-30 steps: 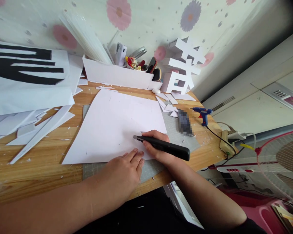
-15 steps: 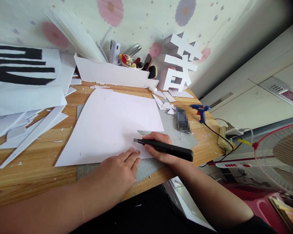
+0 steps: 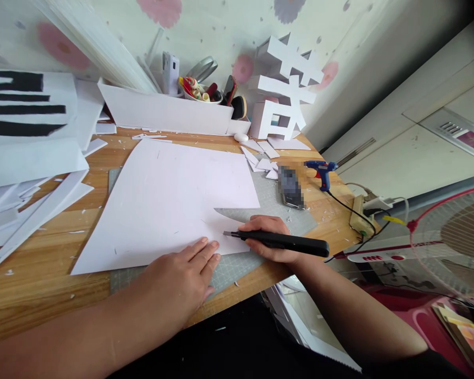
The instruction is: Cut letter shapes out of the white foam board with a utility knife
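Note:
My right hand (image 3: 269, 238) grips a black utility knife (image 3: 286, 242), its blade out and pointing left over a large white sheet (image 3: 174, 195). Whether the blade tip touches the sheet I cannot tell. A pointed notch is cut into the sheet's right side, just beyond the knife. Fingers stretched out, my left hand (image 3: 195, 271) lies flat on the sheet's near edge. Beneath the sheet is a grey cutting mat (image 3: 237, 271), showing along the near edge and at the right.
White offcuts (image 3: 264, 164), a phone (image 3: 291, 187) and a blue glue gun (image 3: 322, 172) lie right. A white cut-out character (image 3: 278, 118) stands behind. Long white strips (image 3: 43, 223) and a black-printed sheet (image 3: 27, 152) are left; a fan (image 3: 458, 242) is far right.
My right hand has drawn the knife to the right across the sheet, away from my left hand. My left hand stays pressed on the sheet. The whole view has shifted slightly.

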Motion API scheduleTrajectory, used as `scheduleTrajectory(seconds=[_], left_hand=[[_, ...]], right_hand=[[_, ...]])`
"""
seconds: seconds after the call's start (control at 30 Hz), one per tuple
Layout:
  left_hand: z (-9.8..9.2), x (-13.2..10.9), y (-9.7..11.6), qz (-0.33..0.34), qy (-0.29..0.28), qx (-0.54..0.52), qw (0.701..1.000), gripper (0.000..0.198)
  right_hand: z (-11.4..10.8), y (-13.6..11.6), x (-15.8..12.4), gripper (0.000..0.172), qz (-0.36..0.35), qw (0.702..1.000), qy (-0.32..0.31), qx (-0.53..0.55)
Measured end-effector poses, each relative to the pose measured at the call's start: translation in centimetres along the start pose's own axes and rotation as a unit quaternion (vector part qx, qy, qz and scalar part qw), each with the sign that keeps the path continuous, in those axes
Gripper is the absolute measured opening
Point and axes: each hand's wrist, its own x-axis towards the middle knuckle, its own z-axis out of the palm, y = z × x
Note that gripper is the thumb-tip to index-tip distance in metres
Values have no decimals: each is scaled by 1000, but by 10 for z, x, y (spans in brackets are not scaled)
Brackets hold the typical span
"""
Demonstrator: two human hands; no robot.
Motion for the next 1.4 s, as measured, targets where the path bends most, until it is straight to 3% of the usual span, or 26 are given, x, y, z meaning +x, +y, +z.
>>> scheduleTrajectory(seconds=[0.3,0.6,0.73,0.8,0.87,0.93,1.0,1.07,1.17,1.3,1.4], left_hand=[[-2,0,-5,22,-2,-4,1000,36],[-5,3,-5,34,10,16,999,38],[-6,2,-6,37,14,13,999,36],[-5,2,-6,41,22,12,999,37],[-4,2,-6,40,28,5,999,35],[-3,4,-5,30,36,-10,999,33],[-6,7,-5,15,40,-24,999,32],[-14,9,-8,0,32,-32,999,34],[-31,3,-22,-53,14,-15,998,36],[-46,-36,-54,-165,-3,101,981,44],[-43,-71,-67,-207,-34,180,961,45]], right_hand=[[-19,3,-13,22,60,997,-46,32],[-37,4,-27,22,55,995,-46,72],[-48,5,-41,21,97,992,-42,68],[-47,6,-50,19,146,986,1,83],[-38,4,-55,18,210,960,117,142],[-23,-1,-55,20,270,896,263,236],[-6,-10,-49,23,310,835,331,311],[9,-20,-39,24,328,813,336,345],[25,-31,-30,26,327,823,320,337],[35,-32,-31,28,307,848,321,289],[39,-28,-32,30,301,837,356,287]])
